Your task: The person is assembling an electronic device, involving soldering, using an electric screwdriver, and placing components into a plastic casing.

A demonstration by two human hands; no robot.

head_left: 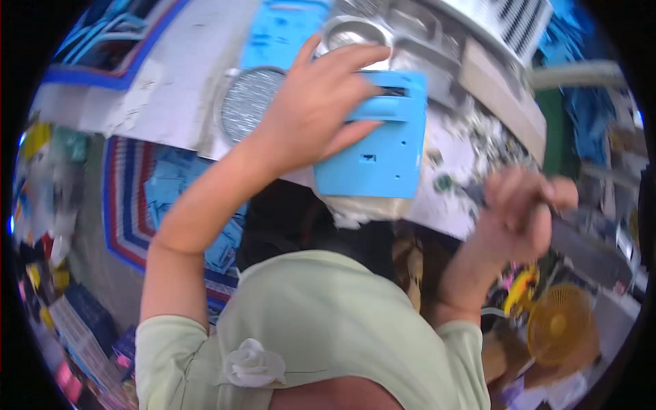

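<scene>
A light blue plastic panel (386, 154) with a slot and small holes lies in front of me at the table's near edge, on a pale pad (369, 206). My left hand (321, 102) is over its upper left part, fingers spread and thumb resting on the panel. Its fingertips reach over a round metal dish (352, 34). To the right, my right hand (519, 208) hovers near the table edge, blurred, with its fingers curled closed. What it holds, if anything, I cannot make out.
Left of the panel sits a round silvery tray (251, 102). Another blue panel (283, 34) lies farther back. Small metal parts (492, 143) are scattered on the right. A striped bag (130, 205) holds more blue pieces at the left. A yellow round fan-like thing (559, 324) stands lower right.
</scene>
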